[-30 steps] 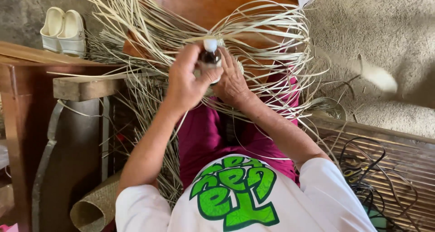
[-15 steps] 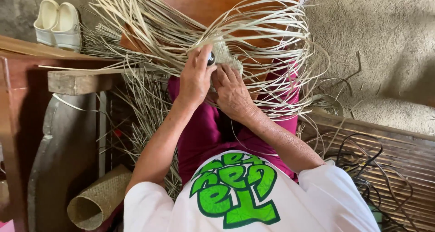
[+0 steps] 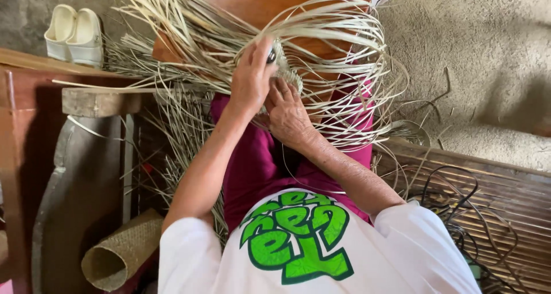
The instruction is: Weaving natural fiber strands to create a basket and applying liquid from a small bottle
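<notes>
Rattan weave (image 3: 285,70) resting on lap; left hand (image 3: 251,78) clamping its top, steadying it; right hand (image 3: 287,113) pinching strands (image 3: 344,53) beneath, keeping tension.

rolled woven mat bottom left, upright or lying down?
Lying down. The tan rolled woven mat rests on its side by the wooden bench, its open round end facing down-left. Neither hand touches it.

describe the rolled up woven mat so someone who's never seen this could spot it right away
Start at the dark red wooden bench along the left edge and go down to the bottom left corner. There, beside the person's left elbow, lies the tan rolled woven mat, its open round end facing the camera. Unlike the loose pale straw strips fanned out higher up, it is tightly plaited and forms a tube.
</notes>
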